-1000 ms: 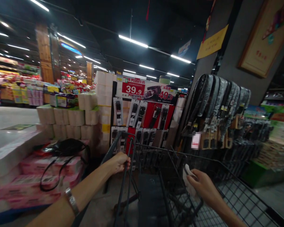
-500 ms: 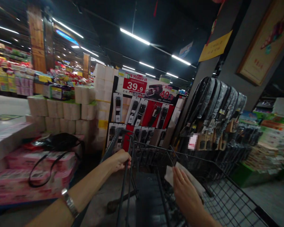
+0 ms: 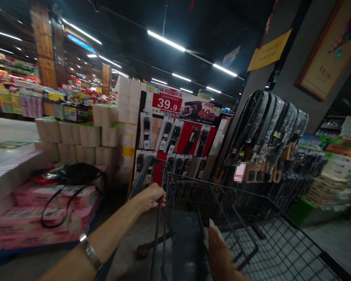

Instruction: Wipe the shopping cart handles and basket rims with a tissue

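Note:
A dark metal shopping cart stretches across the lower middle and right. My left hand, with a silver band on its wrist, is closed round the dark bar at the cart's near left edge. My right hand is blurred over the cart, beside a dark flat panel. A white, paper-like piece shows along its fingers, pressed against them. The fingertips of the right hand are smeared.
Ahead stands a rack of packaged belts with price signs. More belts hang at the right near a pillar. At the left are stacked paper rolls and pink packs with a black bag on top.
My right hand has moved down and slightly left with the white piece, showing more of the cart's wire frame. My left hand keeps its hold on the bar. The view has shifted slightly.

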`<state>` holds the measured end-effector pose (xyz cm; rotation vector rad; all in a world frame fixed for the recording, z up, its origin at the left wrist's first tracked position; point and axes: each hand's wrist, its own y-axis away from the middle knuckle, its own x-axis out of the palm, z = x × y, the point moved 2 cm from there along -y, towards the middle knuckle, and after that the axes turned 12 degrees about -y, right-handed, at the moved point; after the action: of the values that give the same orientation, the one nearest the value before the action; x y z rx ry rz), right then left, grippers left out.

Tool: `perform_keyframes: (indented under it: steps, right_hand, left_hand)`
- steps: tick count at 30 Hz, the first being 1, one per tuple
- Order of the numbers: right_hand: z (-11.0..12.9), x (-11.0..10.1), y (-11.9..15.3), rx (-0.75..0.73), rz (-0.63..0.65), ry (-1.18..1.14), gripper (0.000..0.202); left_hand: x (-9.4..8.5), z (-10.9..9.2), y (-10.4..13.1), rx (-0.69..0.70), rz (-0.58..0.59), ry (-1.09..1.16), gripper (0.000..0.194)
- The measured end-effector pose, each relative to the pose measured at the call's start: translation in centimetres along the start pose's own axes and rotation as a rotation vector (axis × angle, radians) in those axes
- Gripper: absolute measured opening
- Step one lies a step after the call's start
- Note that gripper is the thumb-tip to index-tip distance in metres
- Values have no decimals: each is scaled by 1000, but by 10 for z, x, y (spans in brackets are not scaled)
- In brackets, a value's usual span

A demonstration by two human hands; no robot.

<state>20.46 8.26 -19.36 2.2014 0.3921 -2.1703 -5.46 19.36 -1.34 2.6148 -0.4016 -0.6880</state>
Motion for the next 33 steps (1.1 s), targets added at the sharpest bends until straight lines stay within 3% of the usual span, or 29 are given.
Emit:
perform_keyframes:
  steps: [4,9,15,17,22,27,31,33]
  right_hand:
    - [0,4,6,-36,23,3,54]
    - [-14,-10,9,-61,11,4,52]
    - [-39,-32,-4,-75,-8,-1,84]
    - [-42,-37,-13,-67,7,19,86]
    - [-38,-44,-36,-36,85,92,63]
    - [-20,-49,-40,-4,147,158,41]
    - [3,-54,-43,0,179,175,29]
    - [16,-65,-54,6,146,179,28]
  left_hand:
    - [1,0,1,8,-10,-23,34]
    - [0,1,0,16,-21,-60,35]
    - [1,0,-3,22,-44,-135,34]
    - [1,-1,-2,29,-48,-176,34]
    - [1,-4,5,53,-74,-350,35]
    - [-3,-10,16,113,-171,-654,32]
    - [2,-19,34,282,-379,-966,36]
    - [12,-23,41,415,-410,-1109,45]
